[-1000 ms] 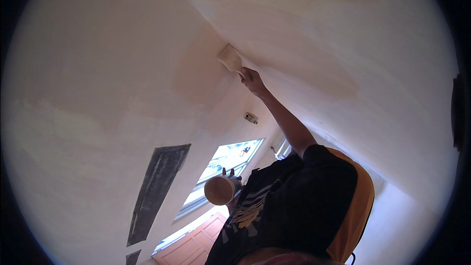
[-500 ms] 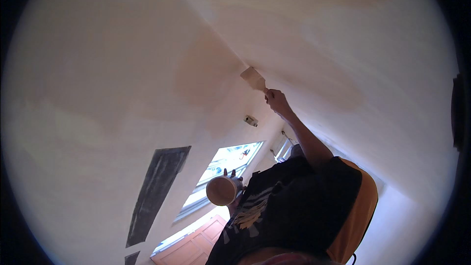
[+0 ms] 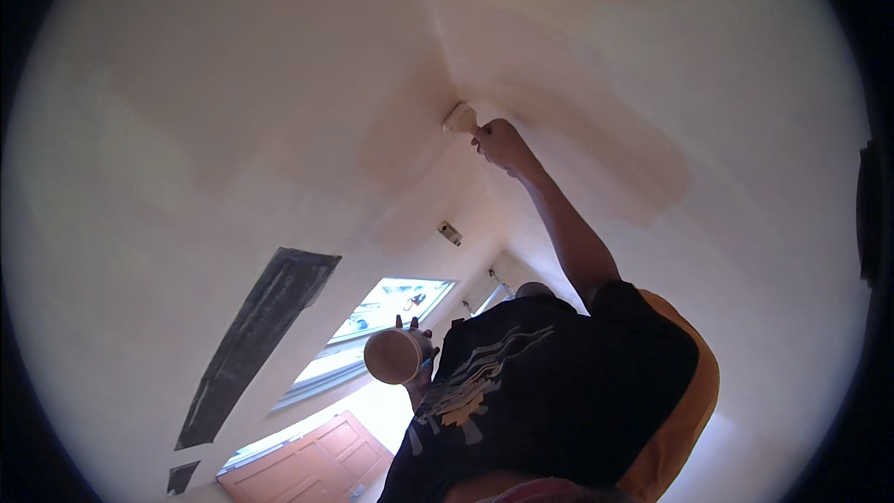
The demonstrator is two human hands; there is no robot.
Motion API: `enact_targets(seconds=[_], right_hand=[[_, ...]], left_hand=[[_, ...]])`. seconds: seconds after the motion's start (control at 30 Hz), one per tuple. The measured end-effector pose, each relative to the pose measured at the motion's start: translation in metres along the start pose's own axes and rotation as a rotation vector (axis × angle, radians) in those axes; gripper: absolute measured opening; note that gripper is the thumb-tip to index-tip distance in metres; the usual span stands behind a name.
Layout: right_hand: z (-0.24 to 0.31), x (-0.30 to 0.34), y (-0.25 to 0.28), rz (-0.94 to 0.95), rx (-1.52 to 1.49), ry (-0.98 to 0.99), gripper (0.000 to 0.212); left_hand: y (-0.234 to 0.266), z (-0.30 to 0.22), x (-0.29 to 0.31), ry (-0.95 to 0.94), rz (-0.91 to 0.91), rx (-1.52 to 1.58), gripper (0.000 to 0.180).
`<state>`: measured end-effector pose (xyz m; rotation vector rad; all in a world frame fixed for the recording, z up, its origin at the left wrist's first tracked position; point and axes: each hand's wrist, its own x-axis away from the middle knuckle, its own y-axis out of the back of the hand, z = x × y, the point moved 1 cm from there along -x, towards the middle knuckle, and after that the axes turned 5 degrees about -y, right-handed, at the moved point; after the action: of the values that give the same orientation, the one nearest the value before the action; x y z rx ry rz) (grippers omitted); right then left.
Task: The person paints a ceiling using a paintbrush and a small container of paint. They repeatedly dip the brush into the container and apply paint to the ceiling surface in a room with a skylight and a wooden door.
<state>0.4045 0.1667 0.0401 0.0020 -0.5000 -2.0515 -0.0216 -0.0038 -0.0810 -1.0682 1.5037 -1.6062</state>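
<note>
Two things are in hand, a tub and a brush. The round tub [image 3: 392,357] sits between six and seven o'clock from the brush, held by the left hand [image 3: 422,382], whose fingers wrap its side with the tips showing past it toward one o'clock. Its round end faces the view, a pale rim around an even tan surface; I cannot tell whether that surface is a filling or the tub's bare base.

The pale, flat brush [image 3: 459,118] is near the middle of the upper view. The right hand [image 3: 500,144] is closed around its handle, and its bristle end points toward nine o'clock, right by the crease [image 3: 445,61] where two plastered surfaces meet. A darker beige patch [image 3: 400,140] spreads on the plaster at eight o'clock from the brush.

From the tub, a small wall box [image 3: 450,233] is at one o'clock, a long dark strip [image 3: 256,345] at nine, a smaller dark piece [image 3: 182,477] at eight, and a reddish panelled door [image 3: 307,466] at seven. At twelve is a bright window [image 3: 396,303], partly blocked by the tub and fingers. Between three and four, a black printed shirt [image 3: 568,391] hides much of the room, with orange fabric [image 3: 694,401] beyond it.
</note>
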Motion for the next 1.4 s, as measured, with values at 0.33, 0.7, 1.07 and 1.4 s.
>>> enact_targets(seconds=[0.33, 0.7, 1.07, 1.4], right_hand=[[0.074, 0.06, 0.073, 0.047, -0.209, 0.1, 0.042], [-0.059, 0.019, -0.034, -0.094, -0.398, 0.037, 0.039], [-0.022, 0.157, -0.041, 0.542, -0.429, -0.162, 0.018], [0.029, 0.17, -0.141, 0.751, -0.627, -0.52, 0.025]], left_hand=[[-0.006, 0.008, 0.011, -0.134, -0.033, 0.161, 0.101], [-0.035, -0.005, 0.045, -0.204, -0.008, -0.31, 0.086], [-0.007, -0.021, 0.042, -0.226, 0.136, -0.138, 0.112], [0.043, -0.019, 0.059, -0.328, 0.106, -0.167, 0.107]])
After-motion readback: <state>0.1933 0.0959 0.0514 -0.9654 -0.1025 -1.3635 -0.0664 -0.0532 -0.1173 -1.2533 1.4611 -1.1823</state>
